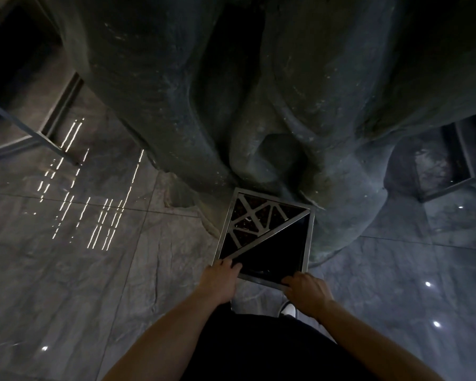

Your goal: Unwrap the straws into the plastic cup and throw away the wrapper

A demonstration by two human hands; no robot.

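Observation:
A square waste bin (305, 237) with a metal-framed top stands on the floor just ahead of me. Its far half is a metal grid over dark pebbles (254, 217). The near half is a dark triangular opening (278, 251). My left hand (221, 279) is at the bin's near left corner, fingers bent over the rim. My right hand (305, 291) is at the near edge, fingers curled down toward the opening. The light is dim, and no wrapper, straw or cup shows in either hand or elsewhere in view.
A huge dark, folded, stone-like mass (231, 92) rises right behind the bin. Metal-framed furniture stands at the far left (52, 125) and far right (465, 166). The floor (66, 270) is glossy grey marble tile. My white shoe (287, 309) shows below the bin.

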